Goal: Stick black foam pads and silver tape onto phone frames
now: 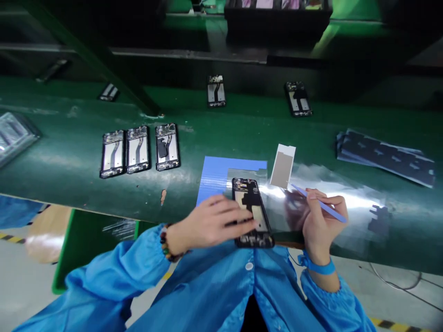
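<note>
My left hand [221, 220] lies across an opened phone body [263, 219] at the table's front edge. Its fingers are stretched out and touch the phone's inner face, which has a dark film piece on it. In my right hand [320, 219] are blue tweezers [316, 200], pinched between thumb and fingers. The tweezer tips reach the lower corner of a small white sheet with a grey-beige patch [282, 167]; whether they grip anything is too small to tell. Beneath the phone lie a clear film and a blue sheet [218, 177].
Three opened phones [137, 150] lie in a row at left; others [216, 91] lie farther back. Clear film with a dark cut-out [378, 219] spreads to the right. Dark strip sheets [386, 157] are stacked beyond. A green post [104, 64] rises at the back left; a green bin [93, 240] stands below.
</note>
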Available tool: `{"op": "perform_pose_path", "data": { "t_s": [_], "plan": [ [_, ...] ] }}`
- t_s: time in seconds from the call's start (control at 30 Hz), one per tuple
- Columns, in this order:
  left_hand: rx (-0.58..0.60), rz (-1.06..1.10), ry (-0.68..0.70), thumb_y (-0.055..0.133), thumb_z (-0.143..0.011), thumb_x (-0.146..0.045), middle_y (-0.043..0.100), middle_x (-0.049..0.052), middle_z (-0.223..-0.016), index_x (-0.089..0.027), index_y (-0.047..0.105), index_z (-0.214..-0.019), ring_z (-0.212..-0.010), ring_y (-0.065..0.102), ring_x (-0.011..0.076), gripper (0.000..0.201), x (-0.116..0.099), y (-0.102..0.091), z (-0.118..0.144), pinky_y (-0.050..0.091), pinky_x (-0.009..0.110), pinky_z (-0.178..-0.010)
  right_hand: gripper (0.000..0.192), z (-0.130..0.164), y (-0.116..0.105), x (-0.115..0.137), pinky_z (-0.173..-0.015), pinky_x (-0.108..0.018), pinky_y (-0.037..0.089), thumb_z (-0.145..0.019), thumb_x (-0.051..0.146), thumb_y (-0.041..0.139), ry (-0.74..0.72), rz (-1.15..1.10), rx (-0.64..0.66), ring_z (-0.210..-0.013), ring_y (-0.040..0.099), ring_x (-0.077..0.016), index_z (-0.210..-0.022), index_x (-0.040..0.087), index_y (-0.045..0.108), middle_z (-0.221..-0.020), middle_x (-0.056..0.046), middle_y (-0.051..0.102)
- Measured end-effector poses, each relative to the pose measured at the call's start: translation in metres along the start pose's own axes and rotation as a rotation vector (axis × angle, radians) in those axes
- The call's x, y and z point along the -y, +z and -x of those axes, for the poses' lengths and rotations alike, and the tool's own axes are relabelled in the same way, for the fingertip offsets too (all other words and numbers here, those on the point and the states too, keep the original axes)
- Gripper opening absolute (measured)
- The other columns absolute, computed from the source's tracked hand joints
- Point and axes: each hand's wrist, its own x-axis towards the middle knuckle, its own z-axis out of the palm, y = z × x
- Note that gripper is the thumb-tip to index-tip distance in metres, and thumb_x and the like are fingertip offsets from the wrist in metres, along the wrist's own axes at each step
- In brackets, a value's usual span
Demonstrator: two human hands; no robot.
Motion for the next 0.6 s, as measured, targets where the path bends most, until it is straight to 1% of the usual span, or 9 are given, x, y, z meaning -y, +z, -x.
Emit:
{"op": "perform_pose_path", "data": {
  "t_s": [0.07, 0.13, 0.27, 0.33, 0.4, 0.47, 0.53, 0.57, 0.6],
  "plan": [
    [-0.016, -0.010, -0.085, 0.056, -0.108, -0.014, 0.079, 0.000, -0.116, -0.036, 0.068, -0.146, -0.102, 0.069, 0.0168, 0.046, 0.039, -0.012, -0.026, 0.054, 0.035, -0.089, 0.032, 0.000, -0.001, -0.001, -0.110, -0.054, 0.058, -0.084, 0.030, 0.093, 0.010, -0.019, 0.012, -0.094, 0.080, -0.0232, -0.083, 0.022, 0.061, -0.089, -0.003, 0.080],
    [-0.003, 0.024, -0.234, 0.051, -0.107, -0.010, 0.073, 0.003, -0.125, -0.040, 0.071, -0.144, -0.111, 0.068, 0.0194, 0.052, 0.090, -0.010, -0.057, 0.054, 0.037, -0.094, 0.032, 0.000, -0.002, -0.002, -0.111, -0.054, 0.058, -0.084, 0.031, 0.092, 0.023, -0.020, 0.025, -0.095, 0.081, -0.0229, -0.084, 0.022, 0.062, -0.089, -0.002, 0.080],
    [-0.040, 0.086, -0.445, 0.045, -0.103, -0.011, 0.062, 0.011, -0.144, -0.022, 0.073, -0.142, -0.131, 0.063, 0.0245, 0.049, 0.198, 0.032, -0.122, 0.050, 0.044, -0.118, 0.033, -0.001, -0.003, -0.005, -0.112, -0.053, 0.058, -0.084, 0.033, 0.092, 0.041, -0.029, 0.043, -0.094, 0.080, -0.0219, -0.084, 0.023, 0.061, -0.088, -0.002, 0.079],
    [-0.004, 0.079, -0.549, 0.039, -0.102, -0.008, 0.059, 0.014, -0.153, -0.015, 0.069, -0.146, -0.139, 0.059, 0.0247, 0.053, 0.238, 0.056, -0.144, 0.045, 0.044, -0.125, 0.035, -0.001, -0.003, -0.007, -0.109, -0.051, 0.059, -0.084, 0.035, 0.092, 0.055, -0.047, 0.060, -0.095, 0.080, -0.0217, -0.084, 0.023, 0.060, -0.089, -0.002, 0.078],
    [0.062, 0.052, -0.616, 0.039, -0.100, -0.007, 0.057, 0.013, -0.159, -0.013, 0.068, -0.145, -0.141, 0.057, 0.0247, 0.054, 0.263, 0.071, -0.155, 0.042, 0.044, -0.127, 0.035, -0.001, -0.002, -0.008, -0.106, -0.049, 0.060, -0.085, 0.036, 0.092, 0.070, -0.054, 0.075, -0.097, 0.079, -0.0217, -0.084, 0.023, 0.059, -0.090, -0.002, 0.078],
    [0.081, 0.028, -0.648, 0.044, -0.099, -0.011, 0.057, 0.015, -0.161, -0.011, 0.070, -0.139, -0.142, 0.055, 0.0285, 0.048, 0.274, 0.076, -0.157, 0.037, 0.049, -0.129, 0.034, 0.000, -0.001, -0.007, -0.103, -0.047, 0.060, -0.086, 0.037, 0.091, 0.076, -0.048, 0.076, -0.097, 0.078, -0.0216, -0.084, 0.023, 0.060, -0.090, -0.003, 0.077],
    [0.014, 0.004, -0.690, 0.052, -0.102, -0.023, 0.057, 0.022, -0.158, -0.007, 0.070, -0.134, -0.143, 0.049, 0.0359, 0.041, 0.277, 0.070, -0.153, 0.030, 0.060, -0.129, 0.034, 0.000, 0.000, -0.004, -0.097, -0.044, 0.061, -0.087, 0.039, 0.090, 0.081, -0.045, 0.072, -0.095, 0.077, -0.0214, -0.082, 0.023, 0.060, -0.089, -0.003, 0.077],
    [-0.063, -0.037, -0.775, 0.058, -0.102, -0.037, 0.059, 0.022, -0.152, -0.007, 0.069, -0.130, -0.143, 0.047, 0.0381, 0.043, 0.279, 0.064, -0.151, 0.028, 0.064, -0.127, 0.034, 0.001, 0.001, -0.003, -0.094, -0.042, 0.062, -0.088, 0.040, 0.089, 0.092, -0.048, 0.080, -0.095, 0.077, -0.0216, -0.082, 0.023, 0.060, -0.089, -0.003, 0.076],
    [-0.134, -0.047, -0.827, 0.062, -0.100, -0.054, 0.061, 0.023, -0.146, -0.006, 0.068, -0.126, -0.144, 0.043, 0.0408, 0.054, 0.281, 0.059, -0.151, 0.025, 0.067, -0.125, 0.034, 0.001, 0.002, -0.001, -0.092, -0.042, 0.062, -0.088, 0.042, 0.088, 0.102, -0.054, 0.086, -0.094, 0.076, -0.0219, -0.081, 0.023, 0.061, -0.088, -0.003, 0.075]
  ]
}}
